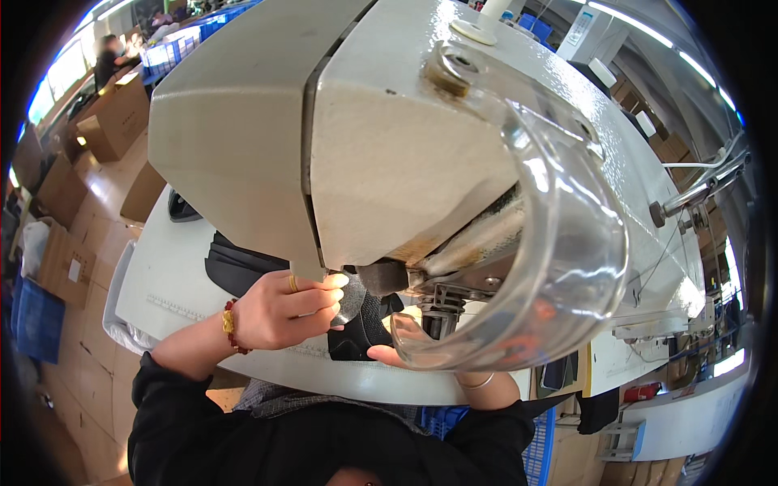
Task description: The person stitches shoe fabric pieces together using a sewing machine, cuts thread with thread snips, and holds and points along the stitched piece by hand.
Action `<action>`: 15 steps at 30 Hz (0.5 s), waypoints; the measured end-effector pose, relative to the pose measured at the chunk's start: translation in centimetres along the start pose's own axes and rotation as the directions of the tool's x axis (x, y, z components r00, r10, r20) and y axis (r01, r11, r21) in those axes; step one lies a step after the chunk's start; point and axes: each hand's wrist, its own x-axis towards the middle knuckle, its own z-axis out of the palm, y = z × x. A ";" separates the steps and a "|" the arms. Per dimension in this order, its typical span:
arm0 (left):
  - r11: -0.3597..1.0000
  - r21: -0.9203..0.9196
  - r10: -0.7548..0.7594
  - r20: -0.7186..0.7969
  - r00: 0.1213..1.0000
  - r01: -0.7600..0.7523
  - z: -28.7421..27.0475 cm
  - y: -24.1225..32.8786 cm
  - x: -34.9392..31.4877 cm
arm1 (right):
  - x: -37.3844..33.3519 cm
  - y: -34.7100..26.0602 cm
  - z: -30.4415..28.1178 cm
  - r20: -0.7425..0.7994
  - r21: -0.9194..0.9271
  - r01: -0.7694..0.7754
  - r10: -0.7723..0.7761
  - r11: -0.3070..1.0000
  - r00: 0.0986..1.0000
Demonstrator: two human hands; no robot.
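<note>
Dark fabric piece [361, 324] under the machine head [389, 154] — left hand [284, 312] grip pinching its edge — right hand [389, 354] grip hidden, unclear.

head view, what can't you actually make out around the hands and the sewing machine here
- Needle area: hidden in the head view behind the machine head and the clear curved guard.
- Right hand: mostly behind the guard; only a thumb and the wrist with a thin bangle show.
- Dark fabric piece: its shape is covered by the left hand and the machine.
- Distant person, top left: blurred.
</note>
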 end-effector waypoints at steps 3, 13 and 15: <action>0.999 -0.014 -0.031 -0.092 0.995 0.030 0.7 -0.7 0.1 | -0.2 -0.8 -1.0 0.037 0.030 -0.050 0.049 0.998 0.998; 0.977 0.045 -0.206 -0.056 0.977 0.209 1.1 -1.4 0.7 | -1.3 -3.9 -6.6 -0.054 0.002 0.331 -0.330 0.944 0.942; 0.967 -0.021 -0.256 -0.104 0.961 0.255 1.9 -1.6 0.6 | -1.6 -4.2 -7.1 -0.060 -0.039 0.345 -0.347 0.938 0.936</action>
